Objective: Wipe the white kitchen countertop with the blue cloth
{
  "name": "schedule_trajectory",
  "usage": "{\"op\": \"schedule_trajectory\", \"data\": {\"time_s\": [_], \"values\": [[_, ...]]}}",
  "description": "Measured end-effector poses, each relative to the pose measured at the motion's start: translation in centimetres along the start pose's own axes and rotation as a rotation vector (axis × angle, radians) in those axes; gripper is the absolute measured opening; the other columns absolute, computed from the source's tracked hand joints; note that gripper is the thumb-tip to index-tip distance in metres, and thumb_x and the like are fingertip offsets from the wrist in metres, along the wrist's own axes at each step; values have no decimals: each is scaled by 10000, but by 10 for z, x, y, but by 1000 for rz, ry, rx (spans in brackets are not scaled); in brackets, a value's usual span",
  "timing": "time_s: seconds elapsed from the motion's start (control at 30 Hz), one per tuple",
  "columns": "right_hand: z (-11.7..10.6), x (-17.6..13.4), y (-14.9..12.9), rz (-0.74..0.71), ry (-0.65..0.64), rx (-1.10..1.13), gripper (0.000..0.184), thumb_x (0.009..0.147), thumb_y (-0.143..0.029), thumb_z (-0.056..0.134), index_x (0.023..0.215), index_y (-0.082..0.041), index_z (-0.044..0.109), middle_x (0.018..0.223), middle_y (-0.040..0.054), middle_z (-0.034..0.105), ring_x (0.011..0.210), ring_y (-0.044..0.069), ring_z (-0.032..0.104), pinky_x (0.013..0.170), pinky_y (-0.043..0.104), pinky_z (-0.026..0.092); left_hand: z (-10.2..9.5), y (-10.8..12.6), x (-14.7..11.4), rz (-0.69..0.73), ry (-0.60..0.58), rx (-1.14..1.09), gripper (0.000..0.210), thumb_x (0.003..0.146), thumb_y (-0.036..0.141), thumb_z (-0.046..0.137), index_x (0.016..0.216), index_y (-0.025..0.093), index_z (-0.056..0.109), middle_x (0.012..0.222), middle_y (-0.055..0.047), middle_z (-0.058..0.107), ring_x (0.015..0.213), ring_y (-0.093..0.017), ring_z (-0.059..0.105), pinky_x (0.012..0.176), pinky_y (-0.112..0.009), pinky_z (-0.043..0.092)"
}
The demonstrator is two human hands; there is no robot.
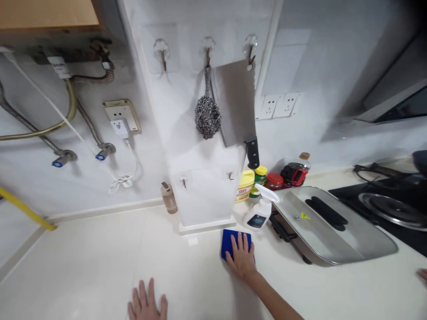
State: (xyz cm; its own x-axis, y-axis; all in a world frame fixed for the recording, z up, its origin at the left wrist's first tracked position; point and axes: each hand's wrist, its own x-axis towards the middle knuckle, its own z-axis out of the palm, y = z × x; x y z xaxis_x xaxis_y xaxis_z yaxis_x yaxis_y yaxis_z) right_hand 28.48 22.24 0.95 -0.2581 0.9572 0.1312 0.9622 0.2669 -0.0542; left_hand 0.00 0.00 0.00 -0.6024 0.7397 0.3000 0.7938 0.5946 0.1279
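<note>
Far left of the wall there are hoses and two valves (63,158), a yellow pipe (26,209), then a socket with a white plug (120,128) and its cord dangling down. The counter (83,262) under all that is plain pale surface, lots of room there. Left hand (147,304) lies flat on it near the bottom edge of the view, fingers spread, gripping nothing. A small tan bottle (168,198) stands back by the wall.

Middle: a white column (203,195) juts out onto the counter, with a steel scrubber (207,116) and a cleaver (237,106) hung on hooks above. Right hand (242,258) is pressed palm-down, fingers out, on a blue cloth (227,242) lying flat on the counter just in front of the column's base. It's a tight spot: a white spray bottle (258,213) stands just behind the cloth, and the black handle of a covered electric pan with a steel lid (327,226) is close on the right.

Behind those, against the wall, are a yellow bottle (245,186), a green jar with a yellow cap (259,178), a red-lidded jar (274,181) and a red and black thing I can't make out. Far right is a black gas hob (390,206), and somebody else's fingertips (423,274) poke in at the frame edge
</note>
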Motion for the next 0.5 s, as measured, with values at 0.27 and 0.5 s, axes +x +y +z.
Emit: {"op": "schedule_trajectory", "data": {"time_s": [0.27,0.5], "values": [[-10,-15,-102,-115,-45,261,723,880,-468,417,1466,-74,264,1580,214,86,1435,438,-53,1083,725,-26,-18,4,2,10,-80,21,596,891,432,350,1426,173,401,1561,-174,308,1484,-340,86,1175,-572,165],[-33,-87,-141,-454,-198,471,856,860,-559,464,1508,-139,93,1590,144,-25,1428,438,-94,1096,737,-54,-29,13,4,18,-87,4,592,922,446,296,1436,163,376,1559,-193,295,1482,-345,89,1169,-572,165]]}}
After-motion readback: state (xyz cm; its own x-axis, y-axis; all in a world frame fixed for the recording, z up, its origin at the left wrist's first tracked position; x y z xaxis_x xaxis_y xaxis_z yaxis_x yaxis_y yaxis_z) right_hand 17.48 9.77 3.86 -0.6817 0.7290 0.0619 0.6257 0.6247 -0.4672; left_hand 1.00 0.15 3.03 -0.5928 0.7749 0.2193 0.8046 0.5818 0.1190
